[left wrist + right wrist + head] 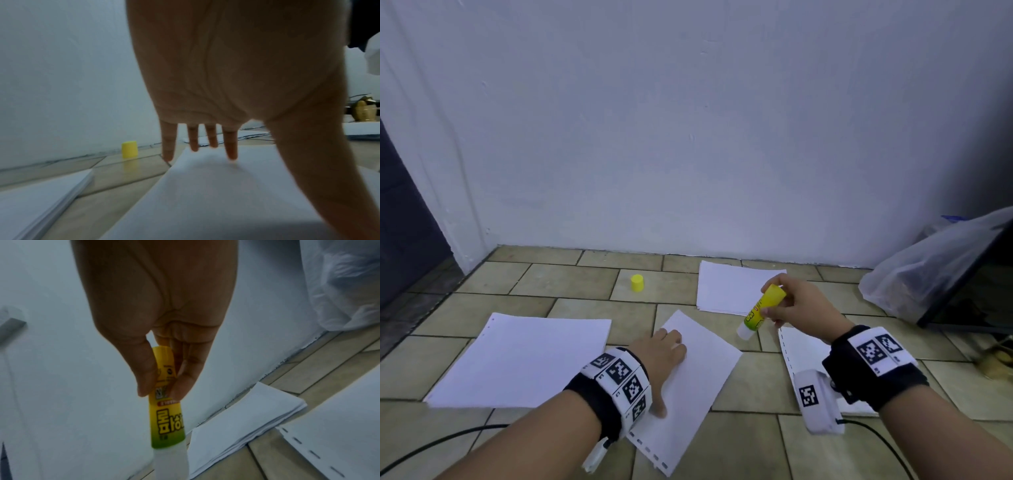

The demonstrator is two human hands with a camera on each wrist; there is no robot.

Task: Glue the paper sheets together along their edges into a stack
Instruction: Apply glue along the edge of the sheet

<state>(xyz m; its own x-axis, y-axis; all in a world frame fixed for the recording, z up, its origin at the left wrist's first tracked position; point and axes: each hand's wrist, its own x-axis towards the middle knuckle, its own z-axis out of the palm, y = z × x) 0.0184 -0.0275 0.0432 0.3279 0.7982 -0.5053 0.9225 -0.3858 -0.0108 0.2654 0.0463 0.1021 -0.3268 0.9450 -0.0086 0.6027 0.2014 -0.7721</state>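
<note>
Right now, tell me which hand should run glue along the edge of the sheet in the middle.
The right hand. It already grips the uncapped glue stick, tip down, just beside the middle sheet. The left hand lies flat on that sheet, steadying it.

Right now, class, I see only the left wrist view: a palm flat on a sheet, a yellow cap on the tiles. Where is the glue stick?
Observer: The right hand grips the glue stick in the air, with its uncapped end tilted down.
Operator: Does its tip touch the sheet under the left hand?
Observer: No. In the head view the tip hangs over the tiles, just off that sheet's right edge.
Operator: Is there any paper on that side?
Observer: Yes, a dashed-edge sheet lies below the right wrist.
</note>
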